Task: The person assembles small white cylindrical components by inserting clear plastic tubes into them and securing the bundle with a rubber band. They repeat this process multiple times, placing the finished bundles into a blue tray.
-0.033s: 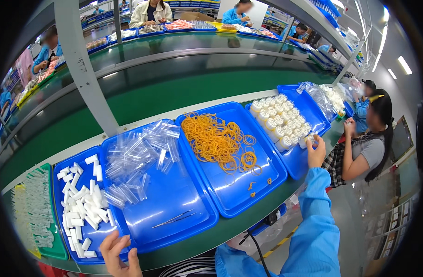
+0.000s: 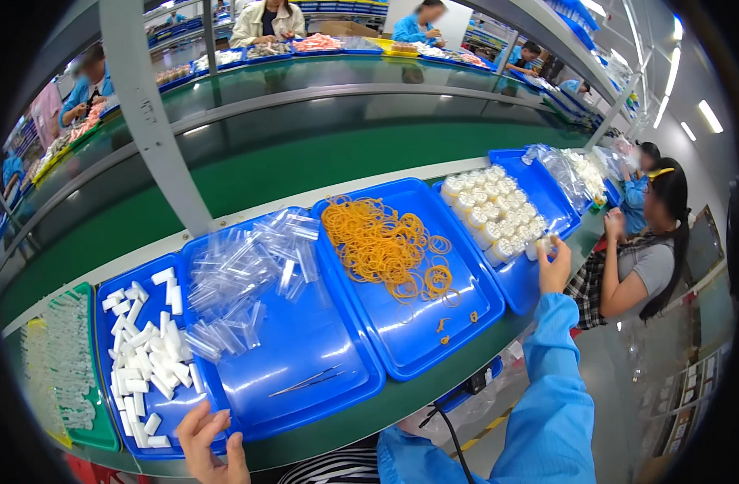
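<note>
My right hand [image 2: 556, 264] reaches over the near edge of a blue tray on the right, with thumb and fingers closed round a small white roll with a yellowish band [image 2: 543, 245]. Rows of similar white rolls [image 2: 498, 211] stand upright beside it. My left hand [image 2: 209, 442] is at the near edge of the far-left blue tray, thumb and fingers apart, holding nothing. White cylindrical plugs [image 2: 150, 355] lie loose just beyond it. Between my hands are clear plastic tubes [image 2: 252, 262], metal tweezers [image 2: 307, 381] and a heap of orange rubber bands [image 2: 373, 242].
Blue trays [image 2: 418, 343] stand side by side along the green bench. A green tray [image 2: 103, 419] of clear, thin pieces is at far left. A grey metal post [image 2: 155, 121] rises behind the trays. A person [image 2: 628, 266] works close by on the right; others sit across the bench.
</note>
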Demonstrator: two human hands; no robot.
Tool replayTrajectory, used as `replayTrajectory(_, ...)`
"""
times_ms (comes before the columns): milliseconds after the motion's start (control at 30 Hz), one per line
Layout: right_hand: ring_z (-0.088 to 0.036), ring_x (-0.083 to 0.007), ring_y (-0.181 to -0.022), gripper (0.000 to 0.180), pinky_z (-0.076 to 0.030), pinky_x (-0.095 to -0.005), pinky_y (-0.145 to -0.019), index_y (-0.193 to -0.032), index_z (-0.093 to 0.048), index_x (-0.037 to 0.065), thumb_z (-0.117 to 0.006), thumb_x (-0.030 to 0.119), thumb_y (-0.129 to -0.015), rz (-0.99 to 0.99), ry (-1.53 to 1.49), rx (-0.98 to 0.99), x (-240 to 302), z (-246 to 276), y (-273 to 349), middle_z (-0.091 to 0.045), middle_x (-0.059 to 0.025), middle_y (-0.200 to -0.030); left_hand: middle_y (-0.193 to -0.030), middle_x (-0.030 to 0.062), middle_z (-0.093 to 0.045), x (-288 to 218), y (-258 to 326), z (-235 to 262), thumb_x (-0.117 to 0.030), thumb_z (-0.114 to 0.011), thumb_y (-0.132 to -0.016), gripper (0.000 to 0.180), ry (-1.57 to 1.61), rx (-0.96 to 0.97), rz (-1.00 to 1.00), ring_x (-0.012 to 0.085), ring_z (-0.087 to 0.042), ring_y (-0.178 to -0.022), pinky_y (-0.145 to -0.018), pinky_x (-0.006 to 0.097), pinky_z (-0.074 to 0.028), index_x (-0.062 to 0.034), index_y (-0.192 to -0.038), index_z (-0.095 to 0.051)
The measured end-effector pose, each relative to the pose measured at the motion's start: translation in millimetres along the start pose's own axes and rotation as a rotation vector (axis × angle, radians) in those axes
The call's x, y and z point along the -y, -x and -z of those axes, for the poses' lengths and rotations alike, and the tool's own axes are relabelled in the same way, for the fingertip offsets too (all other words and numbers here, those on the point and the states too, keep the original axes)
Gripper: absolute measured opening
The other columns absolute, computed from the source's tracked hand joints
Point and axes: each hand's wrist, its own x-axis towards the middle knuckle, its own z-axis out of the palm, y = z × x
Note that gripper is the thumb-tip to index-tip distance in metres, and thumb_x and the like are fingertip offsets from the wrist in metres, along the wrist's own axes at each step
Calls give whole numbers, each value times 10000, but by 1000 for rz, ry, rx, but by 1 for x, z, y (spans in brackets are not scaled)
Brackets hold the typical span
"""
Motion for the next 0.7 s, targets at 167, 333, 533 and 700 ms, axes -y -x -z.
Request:
replayTrajectory(167, -554, -285, -1160, 426, -450, -387, -995, -1249, -591, -35, -739, 90, -870, 129, -72, -168, -36, -3, 0, -588, -170, -1246, -1198, 197, -605, 10, 4, 14, 38, -759, -756, 337, -20, -201, 55, 286, -679, -964, -872, 372, -551, -8, -1081, -687)
replayTrajectory(333, -520, -255, -1272, 398, -384, -376, -1094, -1350, -525, -67, -572, 130, -1008, 177, -275, 73, 18, 18, -3, -552, -172, -1377, -1003, 139, -659, 39, 7, 65, 100, -709, -802, 249, -207, -491, 118, 258, -667, -869, -749, 318, -537, -15, -1021, -682)
replayTrajectory(533, -600, -219, -1096, 297, -491, -356, -919, -1277, -579, -3, -547, 125, -1010, 290, -679, 623, 270, 26, 56, -612, -126, -1277, -937, 119, -635, 95, 18, 138, 60, -692, -817, 192, -549, -558, 200, 265, -647, -829, -701, 348, -526, -41, -977, -661)
replayTrajectory(700, -647, -278, -811, 266, -503, -379, -732, -976, -707, 62, -762, 38, -717, 1291, -792, 957, 459, 34, 151, -704, -70, -921, -891, 94, -594, 130, 12, 188, -71, -748, -788, 188, -1009, -310, 257, 294, -629, -835, -683, 387, -503, -75, -944, -643)
